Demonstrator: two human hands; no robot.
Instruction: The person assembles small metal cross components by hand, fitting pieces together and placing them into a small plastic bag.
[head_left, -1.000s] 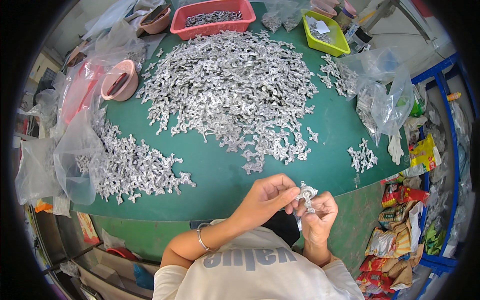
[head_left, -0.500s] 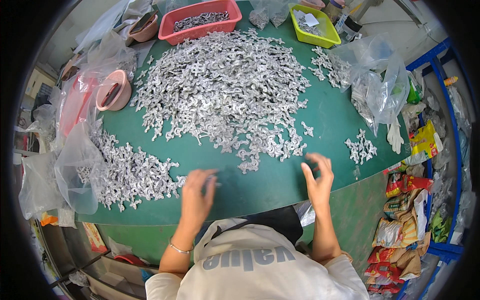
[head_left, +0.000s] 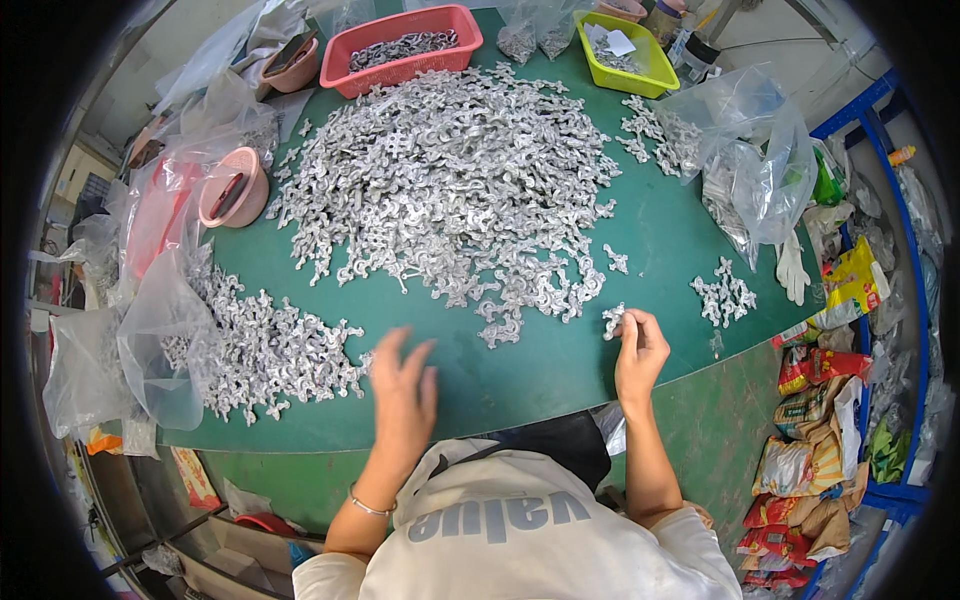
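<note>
My right hand (head_left: 640, 362) pinches a small silver metal casting (head_left: 613, 320) between thumb and fingertips, just above the green table. My left hand (head_left: 402, 395), somewhat blurred, has its fingers spread and nothing visible in them. It hovers at the right edge of a smaller heap of similar castings (head_left: 270, 350). Beyond both hands, a large heap of the same knobbly castings (head_left: 450, 180) covers the middle of the table. One loose casting (head_left: 616, 259) lies to the right of that heap, and a small cluster of them (head_left: 723, 292) sits farther right.
A red basket (head_left: 400, 75) and a yellow-green basket (head_left: 628, 82) stand at the back. Pink bowls (head_left: 235, 187) and clear plastic bags (head_left: 165, 340) crowd the left. An open bag of parts (head_left: 745, 180) and a white glove (head_left: 792, 268) lie right, near blue shelving (head_left: 880, 170).
My right hand, open before, has closed on a casting. The left hand's fingers, curled near a small piece earlier, have spread apart; that piece no longer shows.
</note>
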